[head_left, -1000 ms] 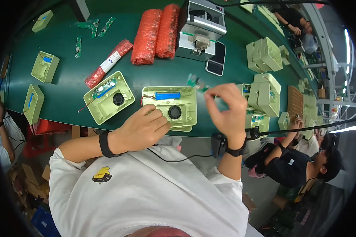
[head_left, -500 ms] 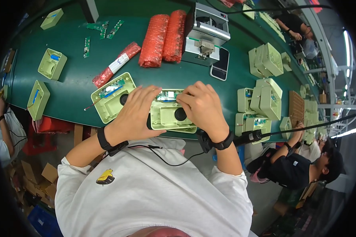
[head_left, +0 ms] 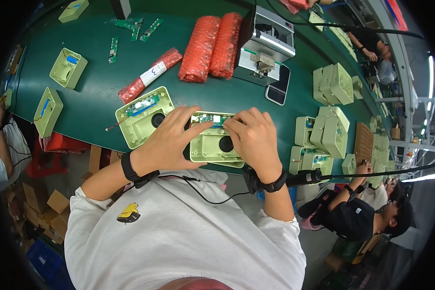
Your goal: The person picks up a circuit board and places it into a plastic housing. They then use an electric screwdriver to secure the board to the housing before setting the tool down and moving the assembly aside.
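A pale green plastic housing [head_left: 205, 145] lies at the table's near edge, with a black round part [head_left: 225, 143] inside it. Along its far side sits a green circuit board [head_left: 217, 119] with a white component. My left hand [head_left: 165, 137] grips the housing's left side, its thumb reaching over to the board's left part. Curled fingers of my right hand [head_left: 257, 140] pinch at the board's right end; the exact contact is hidden. Beside my left hand, a second green housing [head_left: 130, 131] stands tilted, holding a board, a black round part and a loose red wire.
Red bubble-wrap rolls [head_left: 199, 48] and a grey metal machine [head_left: 263, 46] stand beyond, with a phone [head_left: 278, 86] alongside. Loose circuit boards [head_left: 113, 50] lie at the far left. Stacked green housings [head_left: 331, 130] are on the right, near a co-worker [head_left: 362, 212]. A black cable [head_left: 372, 173] crosses there.
My left thumb has come down onto the board's left part. My right fingers stay at its right end. The whole view has shifted slightly.
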Demonstrator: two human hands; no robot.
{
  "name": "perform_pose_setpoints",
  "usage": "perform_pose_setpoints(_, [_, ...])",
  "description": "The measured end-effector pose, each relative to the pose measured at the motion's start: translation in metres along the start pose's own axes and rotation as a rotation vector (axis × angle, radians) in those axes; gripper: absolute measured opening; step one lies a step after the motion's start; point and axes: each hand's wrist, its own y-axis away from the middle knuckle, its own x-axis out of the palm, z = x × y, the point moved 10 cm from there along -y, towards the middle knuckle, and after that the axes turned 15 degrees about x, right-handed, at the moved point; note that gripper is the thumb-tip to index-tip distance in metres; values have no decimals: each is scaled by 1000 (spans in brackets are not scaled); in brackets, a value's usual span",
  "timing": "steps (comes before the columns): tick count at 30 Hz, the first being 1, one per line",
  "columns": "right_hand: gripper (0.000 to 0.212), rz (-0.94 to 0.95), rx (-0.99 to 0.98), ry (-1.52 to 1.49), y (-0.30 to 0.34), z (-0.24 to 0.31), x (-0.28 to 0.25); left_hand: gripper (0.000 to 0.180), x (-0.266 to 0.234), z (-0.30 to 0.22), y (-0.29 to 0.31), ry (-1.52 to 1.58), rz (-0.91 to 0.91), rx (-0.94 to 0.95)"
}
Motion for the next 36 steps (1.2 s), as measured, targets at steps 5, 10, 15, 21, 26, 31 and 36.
perform_pose_setpoints(5, [5,19,62,22,2,-2,-2,91,0,-2,-3,-6,4,9])
perform_pose_setpoints(10, [9,-56,91,-51,6,-7,-14,88,-3,-2,-1,19,-56,39])
perform_pose_setpoints(15, [31,-843,314,160,85,-27,-127,87,-39,-3,17,1,-228,-25])
perform_pose_setpoints(21, [62,-1074,1003,367,214,-127,-119,86,-113,17,96,-258,-376,-273])
perform_pose_setpoints(26, [53,-925,1099,-134,241,-190,-48,87,-112,32,143,-287,-334,-395])
perform_pose_setpoints(31, [43,-841,777,-867,204,-171,-77,98,-120,11,120,-400,-267,-422])
perform_pose_setpoints(36, [16,-853,180,-1111,88,-113,-162,102,-96,-35,49,-243,-151,-191])
